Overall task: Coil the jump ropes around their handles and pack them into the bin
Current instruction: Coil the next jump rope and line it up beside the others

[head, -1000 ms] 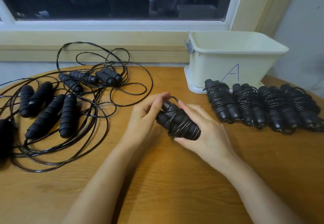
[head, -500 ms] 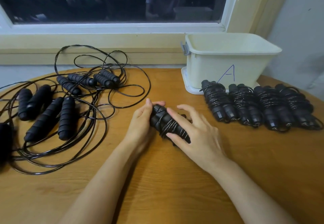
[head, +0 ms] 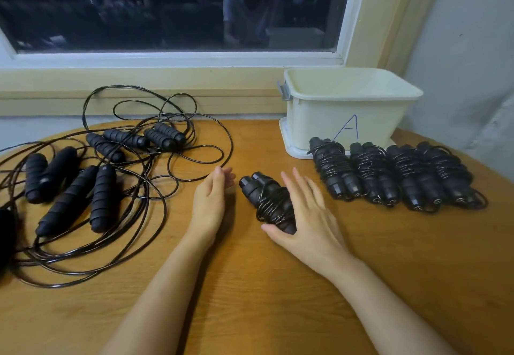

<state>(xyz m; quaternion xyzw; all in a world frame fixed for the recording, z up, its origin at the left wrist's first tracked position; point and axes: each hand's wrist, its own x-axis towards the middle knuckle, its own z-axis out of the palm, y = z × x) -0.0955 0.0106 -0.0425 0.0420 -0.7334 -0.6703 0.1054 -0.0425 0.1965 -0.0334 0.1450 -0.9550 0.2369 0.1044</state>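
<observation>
Black cord is wound tight round the coiled jump rope (head: 268, 201), which lies on the wooden counter (head: 278, 299) between the hands. Half a second ago both hands were closed on it. Now the left hand (head: 211, 201) has let go and stands just beside it, fingers straight. The right hand (head: 308, 215) lies spread along its right side, thumb touching the near end. This bundle looks finished. Four wound bundles (head: 389, 176) wait right of it before the cream bin (head: 311, 121), and the loose ropes (head: 83, 182) at left remain to coil.
</observation>
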